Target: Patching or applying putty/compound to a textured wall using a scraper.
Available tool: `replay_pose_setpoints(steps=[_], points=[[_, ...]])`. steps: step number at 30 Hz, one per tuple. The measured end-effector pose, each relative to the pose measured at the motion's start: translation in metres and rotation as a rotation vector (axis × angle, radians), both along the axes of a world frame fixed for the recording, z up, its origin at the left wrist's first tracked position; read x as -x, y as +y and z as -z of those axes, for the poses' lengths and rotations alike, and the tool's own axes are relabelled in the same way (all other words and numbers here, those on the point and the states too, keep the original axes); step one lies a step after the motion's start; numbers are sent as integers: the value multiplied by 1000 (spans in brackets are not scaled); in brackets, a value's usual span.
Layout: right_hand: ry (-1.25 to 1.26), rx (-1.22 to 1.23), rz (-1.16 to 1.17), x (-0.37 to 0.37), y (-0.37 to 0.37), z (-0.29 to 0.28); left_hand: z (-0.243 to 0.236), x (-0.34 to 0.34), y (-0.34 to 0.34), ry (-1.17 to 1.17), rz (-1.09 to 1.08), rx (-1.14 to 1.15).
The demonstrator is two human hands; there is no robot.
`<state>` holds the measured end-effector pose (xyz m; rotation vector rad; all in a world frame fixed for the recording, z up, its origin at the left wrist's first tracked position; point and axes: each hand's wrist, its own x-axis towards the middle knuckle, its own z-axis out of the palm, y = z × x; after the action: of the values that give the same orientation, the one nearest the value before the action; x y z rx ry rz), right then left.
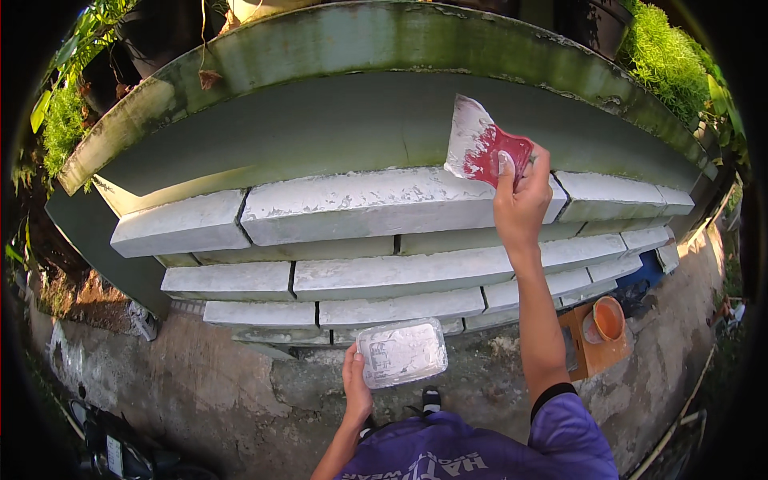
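Observation:
My right hand (520,184) grips a red putty scraper (502,157) with its blade coated in white paste, raised just in front of the top row of whitish stepped slabs (344,208). My left hand (356,376) is closed on the left edge of a shallow rectangular plastic tray (402,352), smeared inside with white paste. The tray is held low, below the slabs. The top slab carries patchy, uneven white coating. Dark joints run between the slabs.
A mossy curved planter wall (384,40) with plants stands above. At lower right an orange bucket (608,320) sits on a wooden box (596,360) near blue material (638,278). A parked motorbike (120,448) is at lower left on the concrete ground (240,376).

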<state>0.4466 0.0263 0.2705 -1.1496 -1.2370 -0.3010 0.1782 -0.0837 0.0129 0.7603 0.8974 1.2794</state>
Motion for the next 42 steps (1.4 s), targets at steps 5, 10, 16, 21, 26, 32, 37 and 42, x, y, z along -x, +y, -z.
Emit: replay_pose_setpoints(steps=[5,10,16,21,26,32,37,42], points=[[-210,87,-44,6,13,2,0,10,-6,-3,-70,9],[-248,75,-84,3,13,15,12,20,-8,91,-79,-4],[-287,104,-133,-2,12,18,11,21,-6,19,-107,27],[-309,35,-120,-5,12,21,20,21,-3,108,-81,-13],[-329,-27,-104,-7,12,28,22,19,-4,101,-67,-6],[-331,68,-118,-11,11,22,21,21,-5,87,-56,11],[-380,19,-142,-12,12,19,20,20,-6,100,-63,-3],[-377,-30,-126,-9,12,20,21,21,-7,87,-43,2]])
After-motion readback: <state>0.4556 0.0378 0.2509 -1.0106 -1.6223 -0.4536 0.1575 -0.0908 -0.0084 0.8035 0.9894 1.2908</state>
